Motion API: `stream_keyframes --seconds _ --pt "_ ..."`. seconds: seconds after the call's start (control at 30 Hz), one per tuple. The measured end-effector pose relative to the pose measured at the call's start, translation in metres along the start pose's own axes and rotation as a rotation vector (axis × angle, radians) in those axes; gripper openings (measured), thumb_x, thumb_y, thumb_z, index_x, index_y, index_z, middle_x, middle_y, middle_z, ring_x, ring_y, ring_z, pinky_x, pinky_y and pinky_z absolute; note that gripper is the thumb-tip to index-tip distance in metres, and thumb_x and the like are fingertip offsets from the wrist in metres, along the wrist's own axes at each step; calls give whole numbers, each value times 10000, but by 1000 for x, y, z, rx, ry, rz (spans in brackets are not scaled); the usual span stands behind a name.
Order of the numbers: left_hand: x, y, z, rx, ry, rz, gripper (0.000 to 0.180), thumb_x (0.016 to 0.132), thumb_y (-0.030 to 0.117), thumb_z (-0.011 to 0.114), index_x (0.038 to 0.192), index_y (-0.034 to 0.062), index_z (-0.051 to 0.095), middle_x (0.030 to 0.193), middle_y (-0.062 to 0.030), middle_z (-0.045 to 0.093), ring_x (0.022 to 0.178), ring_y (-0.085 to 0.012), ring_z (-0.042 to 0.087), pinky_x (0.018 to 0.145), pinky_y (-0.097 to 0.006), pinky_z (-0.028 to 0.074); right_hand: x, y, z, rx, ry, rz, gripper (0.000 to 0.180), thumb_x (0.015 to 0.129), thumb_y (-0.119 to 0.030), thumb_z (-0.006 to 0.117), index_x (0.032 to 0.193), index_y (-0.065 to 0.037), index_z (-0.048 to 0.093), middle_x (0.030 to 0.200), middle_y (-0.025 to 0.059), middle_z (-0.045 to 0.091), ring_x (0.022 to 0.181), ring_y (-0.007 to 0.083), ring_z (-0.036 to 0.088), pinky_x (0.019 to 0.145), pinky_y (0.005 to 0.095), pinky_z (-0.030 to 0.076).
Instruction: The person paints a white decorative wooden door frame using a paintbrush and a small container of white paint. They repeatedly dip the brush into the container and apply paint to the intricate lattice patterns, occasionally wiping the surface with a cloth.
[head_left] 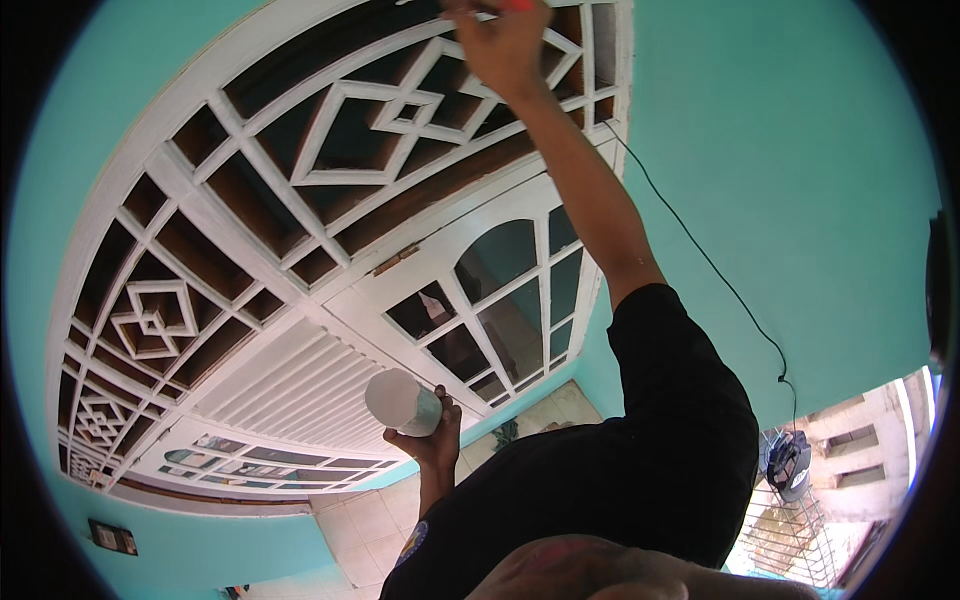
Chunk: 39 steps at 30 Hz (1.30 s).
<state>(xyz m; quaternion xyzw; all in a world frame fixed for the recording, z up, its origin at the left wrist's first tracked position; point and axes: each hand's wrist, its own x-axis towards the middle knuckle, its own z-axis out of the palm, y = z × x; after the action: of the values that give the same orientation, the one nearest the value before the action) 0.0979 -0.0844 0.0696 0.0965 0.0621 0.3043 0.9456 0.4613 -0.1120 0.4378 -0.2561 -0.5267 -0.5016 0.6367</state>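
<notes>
The right hand (505,50), raised, is closed round a red item (518,5) by the white lattice (228,232); below it, the left hand (437,430) curls round a pale cup (403,402). The step seems to be working along the lattice's top, calling for a level cup. The frame crops the item above the right hand, so contact is unclear.

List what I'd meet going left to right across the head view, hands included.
Dark rectangular wall fixture → left hand holding a pale cup → right hand → thin black cable → dark bundle above a wire rack.
</notes>
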Motion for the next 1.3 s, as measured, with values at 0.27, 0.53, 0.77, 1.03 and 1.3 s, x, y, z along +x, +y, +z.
stream_keyframes --seconds 0.27,0.53,0.77,1.03,1.3 --pt "-9 19 -13 -51 116 40 632 743 559 529 1135 64 569 1028 -245 583 777 -305 551 663 -374 461 -7 -2 21 -441 52 -135 63 896 32 635 899 33 572 826 126 573 668 208 588 580 271 481" --pt "-27 34 -8 -60 131 129 651 756 579 495 1144 57 510 1013 -219 570 805 -300 556 681 -382 468 -32 -103 154 -60 -71 -50 137 788 -82 709 910 -92 648 830 109 604 759 319 599 673 437 523" --pt "-50 59 -39 -15 120 174 787 679 571 615 1306 106 511 1096 -205 562 925 -282 565 756 -365 478 -50 -129 227 -235 -21 -51 223 729 -41 719 900 -145 620 875 95 553 811 299 585 640 416 498" --pt "-66 76 -50 -9 58 312 765 708 589 610 1309 124 526 1092 -202 574 860 -276 566 726 -352 462 -45 -124 221 -2 117 150 46 908 4 632 923 28 596 885 108 594 682 191 603 577 263 502" --pt "-68 101 -52 55 175 316 650 774 505 487 1261 78 533 1087 -207 565 905 -290 548 767 -388 483 -132 -225 92 529 9 896 115 871 39 689 934 13 597 958 93 629 780 158 676 597 260 582"
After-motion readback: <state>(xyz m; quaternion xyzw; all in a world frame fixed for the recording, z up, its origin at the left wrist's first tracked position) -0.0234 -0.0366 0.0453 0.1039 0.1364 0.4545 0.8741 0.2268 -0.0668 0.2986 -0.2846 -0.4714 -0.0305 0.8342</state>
